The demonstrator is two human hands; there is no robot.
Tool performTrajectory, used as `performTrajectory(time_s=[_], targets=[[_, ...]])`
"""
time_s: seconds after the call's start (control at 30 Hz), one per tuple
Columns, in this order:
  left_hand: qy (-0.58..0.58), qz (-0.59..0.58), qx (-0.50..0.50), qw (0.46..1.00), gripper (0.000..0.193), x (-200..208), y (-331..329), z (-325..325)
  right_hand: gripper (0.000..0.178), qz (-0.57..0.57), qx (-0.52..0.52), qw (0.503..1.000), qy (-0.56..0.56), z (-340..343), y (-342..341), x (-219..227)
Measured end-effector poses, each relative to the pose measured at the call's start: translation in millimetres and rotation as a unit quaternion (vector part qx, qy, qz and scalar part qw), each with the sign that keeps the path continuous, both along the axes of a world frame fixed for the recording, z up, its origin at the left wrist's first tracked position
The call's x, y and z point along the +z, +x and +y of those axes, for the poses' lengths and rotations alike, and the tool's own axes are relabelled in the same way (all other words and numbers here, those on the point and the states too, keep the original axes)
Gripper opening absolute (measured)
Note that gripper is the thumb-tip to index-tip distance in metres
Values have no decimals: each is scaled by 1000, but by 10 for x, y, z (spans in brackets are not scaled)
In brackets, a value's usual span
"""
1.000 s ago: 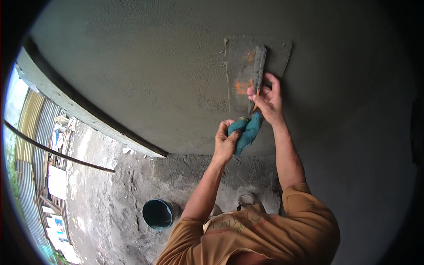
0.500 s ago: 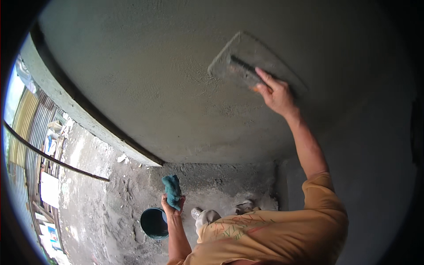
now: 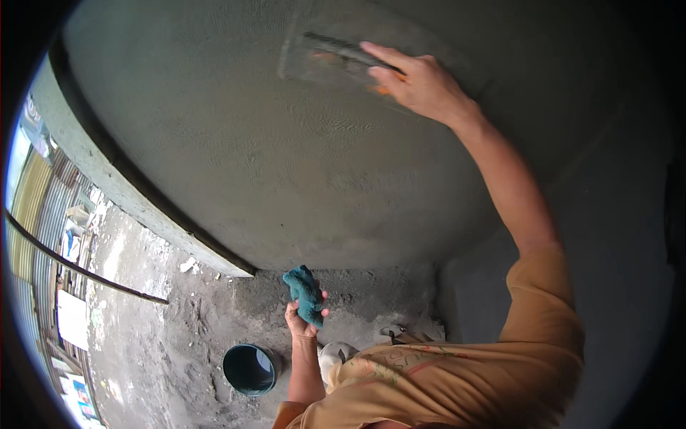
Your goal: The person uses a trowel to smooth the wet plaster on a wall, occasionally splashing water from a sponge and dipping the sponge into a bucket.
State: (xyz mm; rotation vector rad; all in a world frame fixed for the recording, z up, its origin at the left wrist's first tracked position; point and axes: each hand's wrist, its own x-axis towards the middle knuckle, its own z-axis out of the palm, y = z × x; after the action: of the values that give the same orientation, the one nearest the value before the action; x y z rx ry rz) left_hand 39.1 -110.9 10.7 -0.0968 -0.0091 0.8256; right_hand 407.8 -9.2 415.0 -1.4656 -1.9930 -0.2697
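Note:
My right hand (image 3: pixel 421 82) grips the handle of a wide rectangular plastering float (image 3: pixel 336 61), its plate flat against the wet grey plaster wall (image 3: pixel 236 157). The float is smeared by motion and its colour nearly merges with the plaster. Orange shows on the handle beside my fingers. Lower down and apart from the wall, my left hand (image 3: pixel 304 322) is closed round a teal sponge-like piece (image 3: pixel 306 294), whose soft, rough top sticks up past my fingers.
On the dirt floor (image 3: pixel 186 329) left of my legs stands a dark green bucket (image 3: pixel 250 370) with liquid inside. A pale edge strip (image 3: pixel 143 182) bounds the plaster at left. Beyond it are a dark rod (image 3: pixel 86 264) and corrugated metal sheets (image 3: pixel 46 207).
My right hand and the float have swept up and to the left across the wall. My left hand has shifted slightly right with the teal sponge-like piece, which is now tilted the other way.

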Motion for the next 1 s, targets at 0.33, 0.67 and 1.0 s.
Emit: performTrajectory(time_s=[0.33, 0.67, 1.0], targets=[[-12, 86, 87, 992, 57, -290, -143, -151, 41, -43, -69, 997, -3, -366, 778, 6], [48, -46, 22, 998, 71, 30, 277, 90, 47, -137, -57, 987, -68, -428, 694, -1073], [48, 126, 6, 991, 58, -162, 430, 67, 47, -113, -19, 993, -19, 136, -69, -1037]])
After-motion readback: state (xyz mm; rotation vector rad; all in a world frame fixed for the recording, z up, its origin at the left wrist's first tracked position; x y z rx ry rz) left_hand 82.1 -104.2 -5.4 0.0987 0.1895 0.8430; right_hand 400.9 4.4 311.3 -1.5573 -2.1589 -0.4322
